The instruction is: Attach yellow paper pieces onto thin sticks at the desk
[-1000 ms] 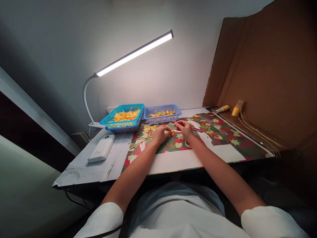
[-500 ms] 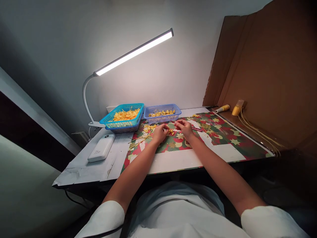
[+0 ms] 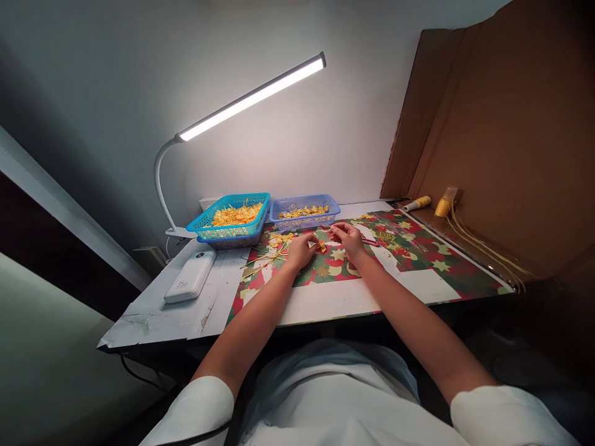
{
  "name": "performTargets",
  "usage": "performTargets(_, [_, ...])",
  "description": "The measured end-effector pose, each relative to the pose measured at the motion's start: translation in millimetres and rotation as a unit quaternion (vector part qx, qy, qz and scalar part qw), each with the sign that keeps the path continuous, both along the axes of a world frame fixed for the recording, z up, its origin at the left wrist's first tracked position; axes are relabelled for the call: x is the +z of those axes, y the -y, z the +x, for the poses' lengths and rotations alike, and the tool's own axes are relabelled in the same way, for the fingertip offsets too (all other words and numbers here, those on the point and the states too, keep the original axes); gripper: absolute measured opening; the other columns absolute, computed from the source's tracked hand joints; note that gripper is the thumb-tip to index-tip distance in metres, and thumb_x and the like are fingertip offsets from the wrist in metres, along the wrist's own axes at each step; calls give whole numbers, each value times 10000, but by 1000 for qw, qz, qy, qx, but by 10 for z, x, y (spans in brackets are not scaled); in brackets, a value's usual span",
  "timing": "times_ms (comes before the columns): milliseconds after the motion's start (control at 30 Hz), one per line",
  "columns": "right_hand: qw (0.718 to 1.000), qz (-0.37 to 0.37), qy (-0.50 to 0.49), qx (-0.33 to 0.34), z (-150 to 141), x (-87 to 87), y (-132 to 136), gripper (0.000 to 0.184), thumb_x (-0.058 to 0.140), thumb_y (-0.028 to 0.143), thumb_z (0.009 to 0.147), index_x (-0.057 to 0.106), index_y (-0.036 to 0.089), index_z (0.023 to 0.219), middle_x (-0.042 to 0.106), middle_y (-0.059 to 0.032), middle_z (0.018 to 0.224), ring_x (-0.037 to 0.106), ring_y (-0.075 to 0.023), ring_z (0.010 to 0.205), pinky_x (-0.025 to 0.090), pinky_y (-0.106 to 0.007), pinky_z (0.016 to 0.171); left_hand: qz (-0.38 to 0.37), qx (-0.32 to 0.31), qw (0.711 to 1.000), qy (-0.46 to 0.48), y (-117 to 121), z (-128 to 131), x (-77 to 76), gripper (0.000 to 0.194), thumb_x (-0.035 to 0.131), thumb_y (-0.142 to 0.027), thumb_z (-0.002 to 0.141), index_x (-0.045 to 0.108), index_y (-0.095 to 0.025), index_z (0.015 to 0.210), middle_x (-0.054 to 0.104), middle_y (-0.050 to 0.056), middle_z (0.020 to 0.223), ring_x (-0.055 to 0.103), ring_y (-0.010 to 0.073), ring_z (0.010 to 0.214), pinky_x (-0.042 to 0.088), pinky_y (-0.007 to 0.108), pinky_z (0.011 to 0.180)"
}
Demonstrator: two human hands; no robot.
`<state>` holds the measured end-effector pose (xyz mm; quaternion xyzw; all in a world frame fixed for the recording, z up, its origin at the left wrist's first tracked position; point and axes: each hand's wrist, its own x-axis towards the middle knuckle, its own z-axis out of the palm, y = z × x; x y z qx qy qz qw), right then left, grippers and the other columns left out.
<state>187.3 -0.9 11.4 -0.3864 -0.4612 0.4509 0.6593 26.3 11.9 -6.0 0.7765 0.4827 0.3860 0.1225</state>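
Pinched on yellow bow [image 3: 321, 246]: left hand [image 3: 302, 250], frame centre; right hand [image 3: 348, 241], can't tell. Best: light pressure, bow uncrushed.

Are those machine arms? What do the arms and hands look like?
No, they're a person's. The left hand and right hand are bare, without gloves. The left forearm and right forearm are uncovered too, below a whitish left sleeve and right sleeve that end around the elbows. A thin dark strip crosses the left sleeve.
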Motion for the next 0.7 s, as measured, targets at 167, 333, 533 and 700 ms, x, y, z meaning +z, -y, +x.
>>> performTargets(167, [1000,4,4,-1,13,-23,-15,274,743,407,575,631,188,697,620,18,646,537,-97,536,474,-265,574,13,-2,999,31,18,-51,27,223,609,-80,664,662,-167,862,682,39,874,547,135,668,432,263,665])
performTargets(333, [999,23,43,15,-10,10,40,257,721,415,609,642,196,717,642,2,685,557,-119,568,486,-287,593,59,-81,994,50,65,-31,88,257,708,-287,692,674,-175,921,619,24,820,489,113,634,411,240,598])
performTargets(533, [981,97,165,29,-75,28,61,221,674,412,672,667,200,730,661,-25,734,587,-163,678,475,-296,624,22,-103,981,161,33,-2,88,273,628,-432,776,724,-179,742,629,37,725,528,115,614,406,239,566])
performTargets(700, [954,111,278,-18,-40,-39,-14,198,611,372,750,683,205,826,666,-34,793,567,-168,696,459,-311,648,-79,-77,957,270,-41,-24,68,378,644,-520,721,742,-159,771,646,30,664,469,89,498,375,229,479])
